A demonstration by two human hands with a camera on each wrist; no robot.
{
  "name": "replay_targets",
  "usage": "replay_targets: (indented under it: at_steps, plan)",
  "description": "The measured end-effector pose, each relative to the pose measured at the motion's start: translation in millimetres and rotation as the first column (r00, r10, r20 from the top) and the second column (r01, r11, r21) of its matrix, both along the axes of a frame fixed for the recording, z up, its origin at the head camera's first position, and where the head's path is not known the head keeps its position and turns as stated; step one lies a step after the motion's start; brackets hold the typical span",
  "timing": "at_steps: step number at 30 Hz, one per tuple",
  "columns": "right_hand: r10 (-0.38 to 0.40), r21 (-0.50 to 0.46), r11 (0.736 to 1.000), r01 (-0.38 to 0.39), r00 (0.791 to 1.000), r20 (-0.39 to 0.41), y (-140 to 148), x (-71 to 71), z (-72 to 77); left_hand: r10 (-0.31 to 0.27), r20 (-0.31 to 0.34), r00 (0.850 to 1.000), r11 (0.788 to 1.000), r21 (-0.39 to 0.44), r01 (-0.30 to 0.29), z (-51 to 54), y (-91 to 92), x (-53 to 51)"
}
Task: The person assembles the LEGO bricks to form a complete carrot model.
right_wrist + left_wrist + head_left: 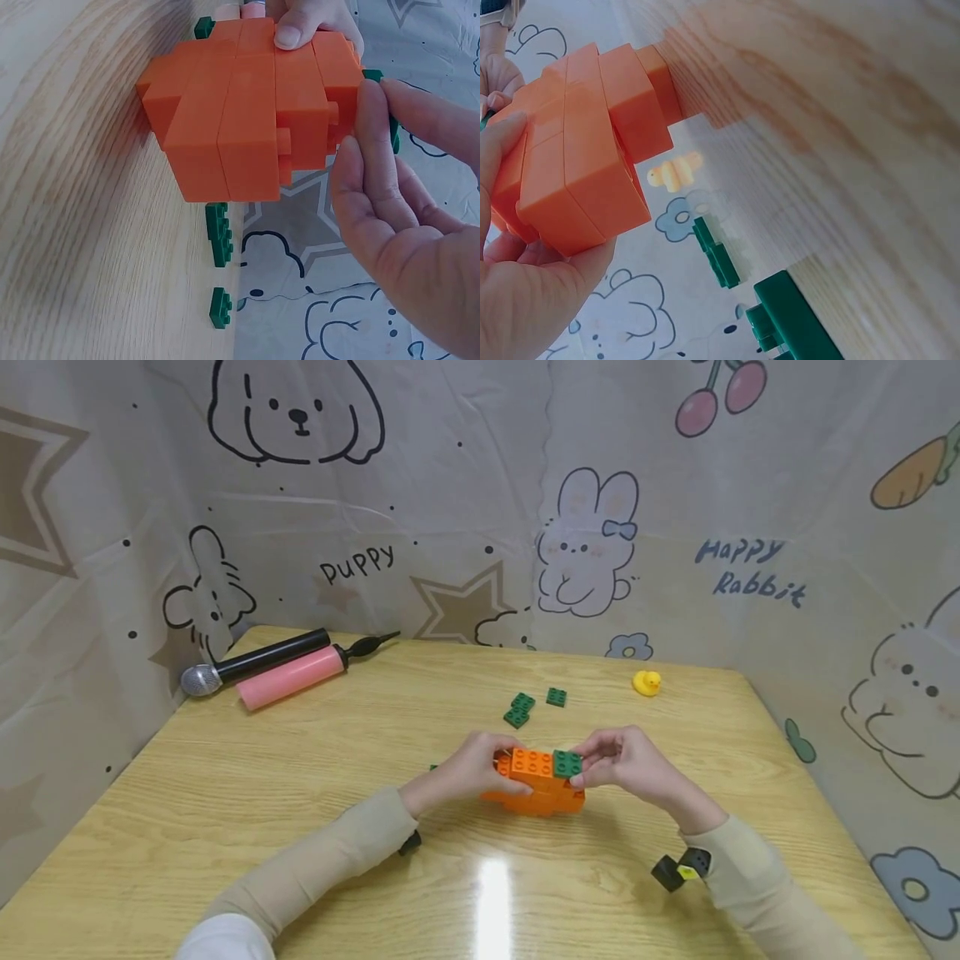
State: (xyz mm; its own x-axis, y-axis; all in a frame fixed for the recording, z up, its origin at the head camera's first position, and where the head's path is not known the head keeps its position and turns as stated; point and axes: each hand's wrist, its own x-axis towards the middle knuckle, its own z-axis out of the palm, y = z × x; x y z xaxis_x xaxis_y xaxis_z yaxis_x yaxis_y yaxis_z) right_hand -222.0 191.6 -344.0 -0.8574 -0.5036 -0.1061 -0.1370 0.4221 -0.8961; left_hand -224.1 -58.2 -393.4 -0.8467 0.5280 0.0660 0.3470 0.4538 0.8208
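A stepped build of orange toy building bricks (542,789) stands near the middle of the table, its studs facing up. My left hand (471,768) grips its left side, thumb on the near face and fingers behind. At the top right of the build sits a green building brick (567,763), pinched between the thumb and fingers of my right hand (618,762). In the right wrist view those fingers cover most of the green brick (395,135). The left wrist view shows my left hand (532,300) around the end of the orange bricks (585,157).
Behind the build lie small green bricks (517,717), with another green brick (557,697) to their right. One more green brick (795,319) shows near my left hand. A yellow rubber duck (647,683), a pink pump (292,677) and a microphone (255,662) lie farther back.
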Motion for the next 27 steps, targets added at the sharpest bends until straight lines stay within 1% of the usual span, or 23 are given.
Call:
replay_targets:
  at_steps: [6,9,11,13,14,16,18,20,23,25,27]
  plan:
    - [0.016,0.012,1.000,-0.016,1.000,-0.017,0.4,-1.4,-4.5,0.001,-0.014,1.000,1.000,-0.007,-0.001,0.1,-1.8,-0.6]
    - [0.034,0.010,0.999,-0.034,0.999,-0.013,3.8,-2.2,-7.4,0.000,-0.016,1.000,1.000,-0.009,0.000,-0.2,-1.4,-1.1]
    - [0.035,0.019,0.999,-0.034,0.999,-0.026,6.5,-2.5,-8.4,0.000,-0.013,1.000,1.000,-0.009,0.000,-0.4,-1.0,-1.0]
    - [0.023,0.047,0.999,-0.019,0.997,-0.076,8.4,-2.5,-10.0,-0.003,-0.018,1.000,1.000,-0.008,0.003,-0.9,-0.6,-0.7]
    - [0.016,0.071,0.997,-0.007,0.993,-0.117,8.5,-2.4,-11.5,-0.004,-0.020,1.000,1.000,-0.006,0.003,-0.9,-0.5,-0.4]
    - [0.013,0.110,0.994,0.009,0.980,-0.199,6.6,-1.6,-17.3,-0.001,-0.023,1.000,1.000,-0.004,0.001,-1.2,-1.0,-0.1]
    - [0.022,0.126,0.992,0.009,0.971,-0.237,1.7,-0.3,-25.0,0.000,-0.029,1.000,1.000,-0.002,0.000,-1.8,-1.7,0.4]
    - [0.045,0.103,0.994,-0.023,0.974,-0.220,-3.8,0.9,-33.6,0.001,-0.035,0.999,1.000,0.000,-0.001,-2.1,-2.4,0.9]
    - [0.058,0.042,0.998,-0.052,0.986,-0.158,-10.6,1.8,-44.0,-0.008,-0.055,0.998,1.000,0.003,0.008,-2.1,-2.4,1.5]
    - [0.058,0.019,0.998,-0.056,0.987,-0.147,-12.5,2.0,-48.7,-0.017,-0.070,0.997,1.000,-0.002,0.017,-1.9,-2.0,1.6]
    - [0.055,0.017,0.998,-0.053,0.986,-0.158,-13.4,2.4,-51.1,-0.039,-0.075,0.996,0.999,-0.017,0.038,-1.3,-2.7,1.2]
